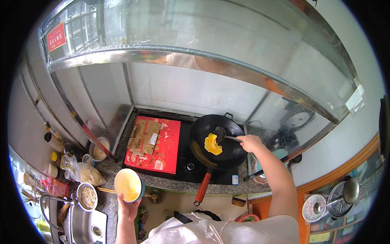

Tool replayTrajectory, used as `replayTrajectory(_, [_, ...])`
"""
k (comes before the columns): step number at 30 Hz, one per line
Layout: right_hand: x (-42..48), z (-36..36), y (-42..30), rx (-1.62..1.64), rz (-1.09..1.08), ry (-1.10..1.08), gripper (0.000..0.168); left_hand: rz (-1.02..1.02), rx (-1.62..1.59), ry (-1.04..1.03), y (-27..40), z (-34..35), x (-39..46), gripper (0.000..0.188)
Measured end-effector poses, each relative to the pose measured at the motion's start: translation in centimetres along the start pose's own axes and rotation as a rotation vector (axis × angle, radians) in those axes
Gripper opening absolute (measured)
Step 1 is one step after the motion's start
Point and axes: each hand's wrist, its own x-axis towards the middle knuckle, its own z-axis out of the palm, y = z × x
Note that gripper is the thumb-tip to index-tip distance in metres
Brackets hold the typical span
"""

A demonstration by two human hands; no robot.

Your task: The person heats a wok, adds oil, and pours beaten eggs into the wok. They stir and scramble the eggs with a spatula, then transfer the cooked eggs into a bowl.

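Note:
My left hand [128, 209] grips a bowl [142, 186], blue outside and pale inside, with traces of yellow liquid in it. Wooden chopsticks [106, 190] stick out on both sides behind the bowl; whether my fingers hold them is hidden. My right hand [251, 143] is closed around the handle of a metal wok spatula [220, 133]. Its dark head rests inside a black wok [199, 134], beside a folded piece of yellow cooked egg [212, 144]. The wok stands on the black cooktop [186, 152], its red-brown wooden handle [203, 187] pointing towards me.
Cardboard [143, 135] lies on a red box [169, 146] left of the wok. Bean sprouts fill a metal bowl [79, 195] by the sink [102, 219]. A glass and metal enclosure [213, 65] surrounds the cooktop. At right hang a colander [351, 190] and steamer racks [333, 198].

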Motion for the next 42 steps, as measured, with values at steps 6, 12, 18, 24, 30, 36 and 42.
replayTrajectory(6, [-2.1,-3.5,-1.0,-0.294,-0.151,0.071,0.039,-0.012,0.016,-0.027,-0.2,0.2,0.8,0.071])
replayTrajectory(12, [-6.3,-5.1,0.3,-0.074,0.033,-0.067,0.031,-0.058,0.043,-0.08,-0.3,1.0,2.2,0.07])
replayTrajectory(18, [-8.2,-1.6,3.3,0.199,-0.033,-0.194,0.033,-0.099,0.061,-0.114,-0.6,1.6,3.4,0.066])
replayTrajectory(24, [-8.2,0.6,1.5,0.484,0.017,-0.342,0.036,-0.129,0.051,-0.138,-0.5,1.1,3.7,0.068])
replayTrajectory(30, [-6.3,3.5,-1.6,0.495,0.018,-0.271,0.033,-0.099,0.08,-0.08,-0.1,1.0,3.0,0.066])
replayTrajectory(36, [-1.2,6.2,-3.2,0.649,0.04,-0.053,0.021,-0.072,0.059,-0.081,0.2,0.9,2.1,0.066])
replayTrajectory(42, [0.7,4.2,-1.7,1.179,0.313,-0.138,0.028,-0.028,0.05,-0.053,0.3,1.3,1.8,0.067])
